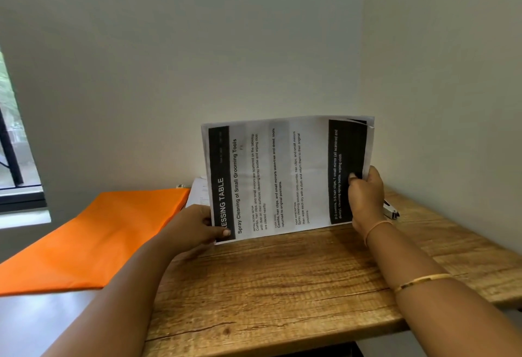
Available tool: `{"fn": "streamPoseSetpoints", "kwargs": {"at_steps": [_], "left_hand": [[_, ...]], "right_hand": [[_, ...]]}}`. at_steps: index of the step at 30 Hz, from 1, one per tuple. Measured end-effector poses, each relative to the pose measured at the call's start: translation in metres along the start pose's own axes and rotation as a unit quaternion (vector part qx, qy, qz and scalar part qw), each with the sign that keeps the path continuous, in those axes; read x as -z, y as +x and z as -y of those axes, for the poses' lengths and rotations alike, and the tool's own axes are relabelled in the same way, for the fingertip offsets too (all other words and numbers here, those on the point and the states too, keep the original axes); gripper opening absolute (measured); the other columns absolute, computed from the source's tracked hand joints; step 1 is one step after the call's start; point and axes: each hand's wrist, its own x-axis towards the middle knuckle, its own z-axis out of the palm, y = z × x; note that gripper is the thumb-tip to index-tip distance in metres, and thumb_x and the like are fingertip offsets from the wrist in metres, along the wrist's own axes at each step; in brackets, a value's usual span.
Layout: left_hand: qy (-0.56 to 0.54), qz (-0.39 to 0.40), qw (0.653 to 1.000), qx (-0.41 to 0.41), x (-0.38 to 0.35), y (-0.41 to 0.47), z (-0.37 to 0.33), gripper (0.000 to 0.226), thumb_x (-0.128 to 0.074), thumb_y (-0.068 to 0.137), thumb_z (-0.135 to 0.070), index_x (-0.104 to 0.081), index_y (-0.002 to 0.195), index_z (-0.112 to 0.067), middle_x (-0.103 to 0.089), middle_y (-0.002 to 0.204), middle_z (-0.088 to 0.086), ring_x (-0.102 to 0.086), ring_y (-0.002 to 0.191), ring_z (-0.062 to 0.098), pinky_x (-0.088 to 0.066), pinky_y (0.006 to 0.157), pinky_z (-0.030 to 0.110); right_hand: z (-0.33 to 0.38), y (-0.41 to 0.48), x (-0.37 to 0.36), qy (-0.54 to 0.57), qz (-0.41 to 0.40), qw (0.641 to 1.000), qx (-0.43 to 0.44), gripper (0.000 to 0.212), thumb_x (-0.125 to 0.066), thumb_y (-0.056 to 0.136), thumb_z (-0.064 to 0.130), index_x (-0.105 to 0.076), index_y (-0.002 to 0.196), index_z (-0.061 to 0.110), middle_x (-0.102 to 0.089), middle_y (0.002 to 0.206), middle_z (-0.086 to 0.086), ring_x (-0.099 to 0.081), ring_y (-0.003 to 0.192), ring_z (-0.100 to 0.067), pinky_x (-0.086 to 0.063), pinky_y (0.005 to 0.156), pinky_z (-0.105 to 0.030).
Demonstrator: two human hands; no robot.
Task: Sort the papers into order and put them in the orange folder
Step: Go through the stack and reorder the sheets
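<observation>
One brown wooden table (282, 286) lies under your left hand (197, 226) and right hand (365, 195). One flat orange folder (99, 238) lies left of your left hand. Each hand pinches one end of the white printed papers (285, 176), stood on edge between them. One small silver tool (391, 211) peeks out behind your right hand.

You are in a small office or study corner. A wood-grain desk (282, 286) stands where two plain pale walls (169, 60) meet, with a window (14, 145) at your left. Office things are about: an orange folder (99, 229), printed sheets (282, 173), a stapler (391, 211).
</observation>
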Motion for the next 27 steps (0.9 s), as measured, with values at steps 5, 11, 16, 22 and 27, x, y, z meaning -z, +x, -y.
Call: {"fn": "streamPoseSetpoints", "kwargs": {"at_steps": [5, 11, 16, 22, 27], "left_hand": [[-0.001, 0.023, 1.000, 0.010, 0.0040, -0.0015, 0.0014, 0.017, -0.061, 0.089, -0.006, -0.065, 0.089, -0.022, -0.072, 0.084, -0.007, -0.067, 0.072, 0.007, -0.056, 0.078, 0.029], [0.008, 0.000, 1.000, -0.022, 0.0057, -0.0042, -0.0018, 0.023, -0.063, 0.087, -0.005, -0.065, 0.084, -0.028, -0.070, 0.071, -0.022, -0.065, 0.069, -0.001, -0.047, 0.060, 0.012], [0.034, 0.001, 0.999, -0.015, 0.0059, -0.0035, 0.0006, 0.019, -0.066, 0.086, -0.009, -0.066, 0.086, -0.027, -0.072, 0.082, -0.015, -0.065, 0.072, -0.003, -0.044, 0.065, 0.014], [0.075, 0.002, 0.997, -0.017, 0.0052, -0.0031, 0.0006, 0.021, -0.068, 0.085, -0.013, -0.063, 0.088, -0.033, -0.065, 0.090, -0.018, -0.061, 0.088, -0.004, -0.039, 0.073, 0.007], [0.063, -0.038, 0.997, -0.033, 0.0047, -0.0054, -0.0036, 0.019, -0.070, 0.083, -0.017, -0.063, 0.083, -0.035, -0.068, 0.086, -0.018, -0.064, 0.084, -0.001, -0.047, 0.074, 0.015]], "right_hand": [[0.0002, 0.0007, 0.0014, 0.002, -0.012, 1.000, 0.004, 0.010, -0.042, 0.096, 0.006, -0.049, 0.100, 0.012, -0.056, 0.099, -0.010, -0.055, 0.085, -0.022, -0.048, 0.064, -0.028], [0.0041, 0.0016, 0.0028, 0.024, -0.025, 0.999, 0.010, 0.005, -0.044, 0.098, 0.011, -0.045, 0.102, 0.009, -0.053, 0.096, -0.007, -0.054, 0.076, -0.013, -0.043, 0.058, -0.024], [0.0015, 0.0014, 0.0021, 0.000, -0.014, 1.000, -0.013, 0.004, -0.043, 0.098, 0.013, -0.043, 0.101, 0.010, -0.052, 0.096, -0.007, -0.051, 0.076, -0.015, -0.040, 0.057, -0.025], [0.0015, -0.0003, 0.0013, -0.017, -0.007, 1.000, -0.007, 0.005, -0.042, 0.099, 0.013, -0.042, 0.102, 0.010, -0.050, 0.095, -0.005, -0.048, 0.071, -0.009, -0.038, 0.055, -0.023], [0.0049, -0.0008, 0.0023, -0.004, -0.022, 1.000, 0.014, 0.004, -0.043, 0.099, 0.013, -0.041, 0.101, 0.010, -0.050, 0.091, -0.003, -0.049, 0.073, -0.010, -0.040, 0.057, -0.024]]}}
